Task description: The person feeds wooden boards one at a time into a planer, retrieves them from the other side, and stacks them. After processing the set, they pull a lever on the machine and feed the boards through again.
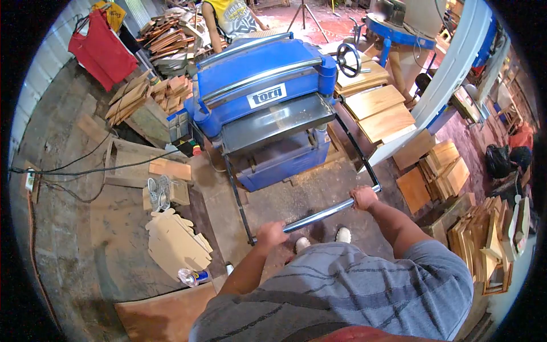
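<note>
A blue thickness planer (pixel 259 80) marked "torq" stands in front of me. From its near side a black frame reaches toward me, ending in a shiny metal roller bar (pixel 319 216). My left hand (pixel 270 234) is closed around the bar's left end. Around the right end, my right hand (pixel 364 197) is wrapped in the same way. The planer's dark outfeed table (pixel 279 123) has a dusting of shavings and carries no board. A black handwheel (pixel 348 60) sits on the machine's right side.
Another person (pixel 231 17) in a yellow top stands behind the planer. Stacked boards (pixel 380 114) lie to the right, with more wood pieces (pixel 481 236) nearer me. Cables (pixel 85 171) cross the floor at left, near a cardboard piece (pixel 178 244) and a spray can (pixel 194 277).
</note>
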